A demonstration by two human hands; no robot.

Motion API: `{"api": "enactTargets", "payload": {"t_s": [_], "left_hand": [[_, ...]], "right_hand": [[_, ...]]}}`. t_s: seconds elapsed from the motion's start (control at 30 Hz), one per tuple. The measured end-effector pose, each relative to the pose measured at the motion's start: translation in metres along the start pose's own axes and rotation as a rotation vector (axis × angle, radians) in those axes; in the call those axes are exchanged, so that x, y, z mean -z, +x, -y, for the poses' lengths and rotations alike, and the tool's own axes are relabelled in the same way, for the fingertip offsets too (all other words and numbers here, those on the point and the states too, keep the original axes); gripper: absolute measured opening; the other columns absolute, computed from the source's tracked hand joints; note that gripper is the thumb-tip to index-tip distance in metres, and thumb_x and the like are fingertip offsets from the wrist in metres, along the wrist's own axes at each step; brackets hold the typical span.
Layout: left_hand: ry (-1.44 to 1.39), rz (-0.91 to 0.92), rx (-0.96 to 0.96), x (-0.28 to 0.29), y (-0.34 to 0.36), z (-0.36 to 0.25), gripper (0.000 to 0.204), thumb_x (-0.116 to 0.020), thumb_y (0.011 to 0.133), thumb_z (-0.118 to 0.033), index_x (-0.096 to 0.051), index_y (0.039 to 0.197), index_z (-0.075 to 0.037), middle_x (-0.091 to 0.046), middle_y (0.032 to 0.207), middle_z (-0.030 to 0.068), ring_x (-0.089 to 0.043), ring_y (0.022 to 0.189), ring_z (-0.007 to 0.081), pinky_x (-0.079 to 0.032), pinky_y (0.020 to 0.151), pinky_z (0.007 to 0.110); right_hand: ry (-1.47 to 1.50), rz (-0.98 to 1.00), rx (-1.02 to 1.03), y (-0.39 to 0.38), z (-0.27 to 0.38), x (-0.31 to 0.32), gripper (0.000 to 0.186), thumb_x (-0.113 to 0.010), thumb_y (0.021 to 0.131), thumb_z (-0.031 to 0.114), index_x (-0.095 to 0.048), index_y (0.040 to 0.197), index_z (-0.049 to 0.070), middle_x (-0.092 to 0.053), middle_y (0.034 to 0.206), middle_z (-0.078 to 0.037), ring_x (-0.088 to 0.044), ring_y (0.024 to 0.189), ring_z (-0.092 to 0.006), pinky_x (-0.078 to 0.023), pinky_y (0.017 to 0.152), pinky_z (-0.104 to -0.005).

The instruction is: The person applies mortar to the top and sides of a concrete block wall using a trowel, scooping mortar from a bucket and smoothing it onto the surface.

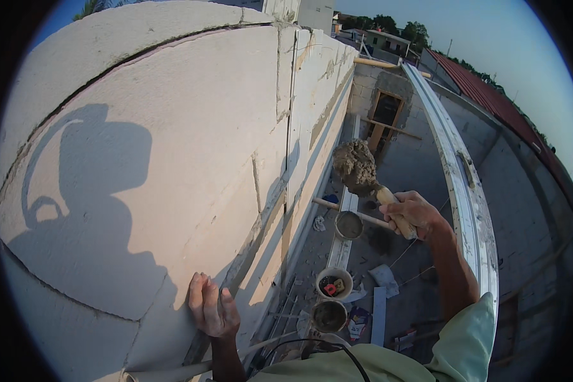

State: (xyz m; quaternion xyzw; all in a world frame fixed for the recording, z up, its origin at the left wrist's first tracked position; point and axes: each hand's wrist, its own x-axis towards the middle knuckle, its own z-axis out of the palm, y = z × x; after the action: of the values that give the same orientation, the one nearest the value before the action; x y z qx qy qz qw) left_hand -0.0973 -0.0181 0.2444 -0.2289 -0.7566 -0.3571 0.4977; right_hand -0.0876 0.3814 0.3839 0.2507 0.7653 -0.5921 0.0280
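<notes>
My right hand (417,213) is closed round the pale wooden handle of a trowel (384,195), held out over the drop beside the wall. A thick lump of wet grey mortar (355,167) covers its blade, so the metal is hidden. My left hand (215,310) rests against the pale block wall (191,159), fingers stretched and slightly apart, holding nothing. Joints and cracks run between the large blocks, and a shadow of my head and shoulders falls across them.
Below stand a bucket of mortar (349,225), a white bucket with tools (335,275) and another mortar bucket (329,316). A long metal channel (455,165) passes at my right. Wooden poles (375,221) cross the gap. A door opening (385,118) is at the far end.
</notes>
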Motion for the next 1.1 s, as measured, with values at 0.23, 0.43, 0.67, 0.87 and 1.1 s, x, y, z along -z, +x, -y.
{"api": "enactTargets", "payload": {"t_s": [0.23,0.43,0.67,0.87,1.1], "left_hand": [[0.106,0.02,0.032,0.004,-0.003,-0.001,0.022,-0.061,0.088,-0.001,-0.059,0.109,0.003,-0.055,0.119,0.0262,-0.059,0.102,0.0386,-0.056,0.082,0.041],[0.086,-0.009,0.057,0.007,-0.002,-0.001,0.021,-0.062,0.086,0.001,-0.061,0.107,0.004,-0.054,0.12,0.0268,-0.059,0.102,0.0379,-0.056,0.081,0.04],[0.018,0.043,0.132,0.005,-0.004,-0.002,0.022,-0.061,0.085,0.003,-0.06,0.107,0.005,-0.05,0.125,0.0278,-0.058,0.107,0.0388,-0.056,0.087,0.042],[-0.035,0.074,0.154,0.006,-0.004,-0.004,0.022,-0.064,0.082,0.004,-0.061,0.104,0.007,-0.05,0.124,0.028,-0.058,0.107,0.0391,-0.056,0.087,0.042],[-0.034,0.03,0.134,0.003,-0.004,-0.003,0.024,-0.068,0.079,0.005,-0.064,0.103,0.004,-0.053,0.12,0.0268,-0.061,0.101,0.0378,-0.056,0.081,0.041]], "right_hand": [[-0.06,-0.027,0.176,0.018,0.171,0.034,0.021,-0.067,0.089,0.016,-0.058,0.096,-0.002,-0.06,0.076,-0.006,-0.058,0.057,-0.012,-0.05,0.047,-0.0263],[-0.009,0.023,0.291,0.049,0.29,0.042,0.021,-0.063,0.092,0.014,-0.053,0.103,0.0,-0.055,0.081,-0.008,-0.058,0.06,-0.0133,-0.05,0.045,-0.0272],[-0.043,-0.033,0.363,0.086,0.377,-0.001,0.02,-0.061,0.089,0.01,-0.052,0.103,-0.001,-0.055,0.085,-0.014,-0.058,0.058,-0.0234,-0.052,0.047,-0.0366],[-0.173,-0.091,0.298,0.1,0.394,-0.03,0.022,-0.061,0.088,0.007,-0.051,0.107,0.002,-0.055,0.092,-0.017,-0.059,0.063,-0.0261,-0.054,0.047,-0.0425],[-0.466,-0.253,0.33,0.074,0.41,-0.066,0.027,-0.063,0.087,0.009,-0.054,0.111,0.0,-0.058,0.098,-0.021,-0.063,0.069,-0.0315,-0.054,0.049,-0.0398]]}}
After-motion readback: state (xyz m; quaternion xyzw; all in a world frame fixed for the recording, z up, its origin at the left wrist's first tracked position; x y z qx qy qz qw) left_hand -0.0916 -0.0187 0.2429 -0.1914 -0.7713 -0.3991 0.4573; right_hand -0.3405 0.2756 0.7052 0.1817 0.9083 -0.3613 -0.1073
